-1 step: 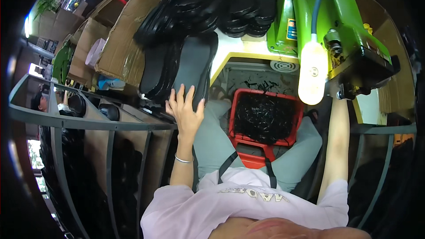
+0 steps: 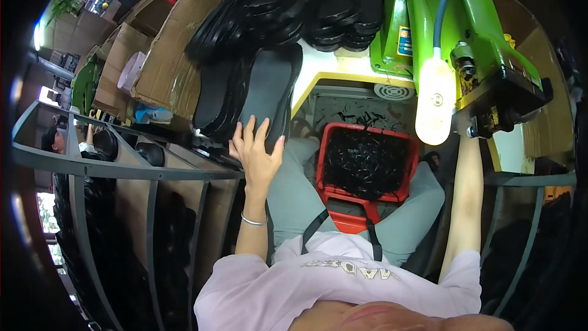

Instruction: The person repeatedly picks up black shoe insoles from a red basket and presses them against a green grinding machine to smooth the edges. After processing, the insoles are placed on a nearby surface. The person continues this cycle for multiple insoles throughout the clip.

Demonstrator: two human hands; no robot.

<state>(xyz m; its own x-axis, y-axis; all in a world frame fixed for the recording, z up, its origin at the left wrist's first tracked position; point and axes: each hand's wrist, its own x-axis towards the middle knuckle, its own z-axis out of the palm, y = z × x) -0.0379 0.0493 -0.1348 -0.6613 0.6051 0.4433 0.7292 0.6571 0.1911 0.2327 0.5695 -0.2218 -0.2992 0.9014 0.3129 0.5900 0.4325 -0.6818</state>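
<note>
My left hand lies with fingers spread on the near end of a black shoe sole, which tops a stack. Beside it on the left stands another stack of black soles, touching or nearly so. My right forearm reaches up to the dark head of a green machine. That head hides my right hand, so its fingers and anything in them cannot be seen. A lit oval lamp hangs by the head on a grey-blue flexible neck.
More black soles are heaped along the back of the white tabletop, beside a cardboard wall. Between my knees stands a red bin full of black trimmings. Metal racks flank me; a person is far left.
The lamp and the machine head sit very slightly farther right. My left hand stays in place on the sole.
</note>
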